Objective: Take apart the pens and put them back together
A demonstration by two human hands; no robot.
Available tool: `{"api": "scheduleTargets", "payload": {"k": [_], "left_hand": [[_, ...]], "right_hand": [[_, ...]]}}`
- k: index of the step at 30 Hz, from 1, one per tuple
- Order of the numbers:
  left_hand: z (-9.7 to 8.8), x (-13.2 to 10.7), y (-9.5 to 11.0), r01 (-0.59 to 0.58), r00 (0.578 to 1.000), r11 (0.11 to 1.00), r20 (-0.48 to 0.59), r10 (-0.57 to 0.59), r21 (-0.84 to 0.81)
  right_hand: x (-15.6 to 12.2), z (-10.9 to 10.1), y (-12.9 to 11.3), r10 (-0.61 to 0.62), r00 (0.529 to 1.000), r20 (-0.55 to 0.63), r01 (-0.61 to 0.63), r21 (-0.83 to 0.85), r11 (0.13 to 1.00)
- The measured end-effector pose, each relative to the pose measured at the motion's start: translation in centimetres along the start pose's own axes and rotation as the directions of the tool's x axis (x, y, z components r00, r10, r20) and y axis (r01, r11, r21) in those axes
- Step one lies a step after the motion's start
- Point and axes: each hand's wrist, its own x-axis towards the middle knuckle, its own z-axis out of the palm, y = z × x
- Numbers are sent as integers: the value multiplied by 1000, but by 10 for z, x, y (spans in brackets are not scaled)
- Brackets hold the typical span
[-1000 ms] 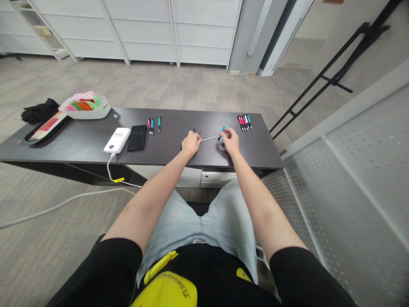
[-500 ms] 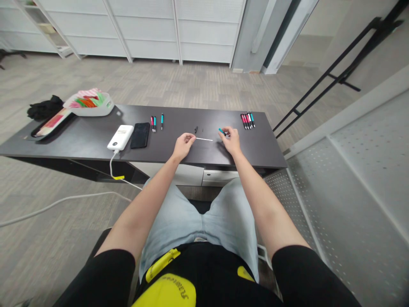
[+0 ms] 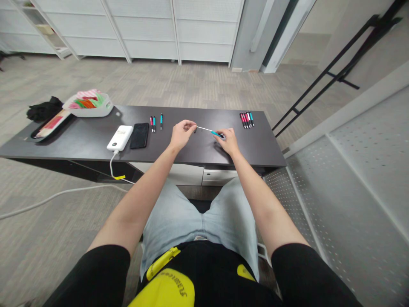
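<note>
My left hand (image 3: 183,134) pinches one end of a thin white pen refill (image 3: 204,128), which points right and slightly down. The refill's other end is at or close to the open end of a blue pen barrel (image 3: 217,134); I cannot tell whether it has entered. My right hand (image 3: 228,141) grips that barrel between thumb and fingers, its blue end toward the left. A small dark pen part (image 3: 195,131) shows just by my left fingertips, mostly hidden. Both hands are above the dark desk (image 3: 198,149).
Several red and blue pens (image 3: 247,120) lie in a row at the right. Further left are a few more pens (image 3: 153,124), a black phone (image 3: 139,135), a white power bank (image 3: 120,137) with a cable, a white basket (image 3: 92,111) and a black tray (image 3: 47,132).
My left hand has moved up and away from me with the refill, which now slants toward the barrel. My right hand has brought the barrel left and turned it into clearer view.
</note>
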Motion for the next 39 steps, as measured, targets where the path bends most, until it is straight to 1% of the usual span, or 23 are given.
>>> {"api": "scheduleTargets", "payload": {"k": [5, 12, 17, 21, 25, 32, 35, 39], "left_hand": [[3, -5, 6, -18, 1000, 999, 11, 17, 26], [-9, -5, 13, -38, 999, 999, -21, 39, 29], [-7, -4, 14, -68, 998, 996, -1, 68, 50], [1, -4, 16, -77, 997, 995, 25, 76, 55], [14, -5, 17, -80, 995, 996, 58, 78, 29], [43, -4, 12, -21, 999, 995, 30, 24, -102], [49, -2, 8, -8, 1000, 991, 1, 8, -135], [51, -1, 5, -17, 999, 989, -31, 13, -145]], "right_hand": [[0, 0, -1, -1, 1000, 15, 1, 17, 1000], [-5, -1, -5, 16, 999, 35, -16, 11, 1000], [-5, 1, -2, -36, 998, 50, 36, -3, 999], [-4, 2, 5, -60, 995, 75, 61, -15, 998], [-3, 3, 13, -117, 989, 85, 119, -16, 993], [-2, 4, 15, -112, 988, 108, 118, -55, 992], [-2, 5, 16, -116, 987, 115, 122, -56, 991], [-1, 7, 18, -118, 986, 114, 123, -43, 991]]}}
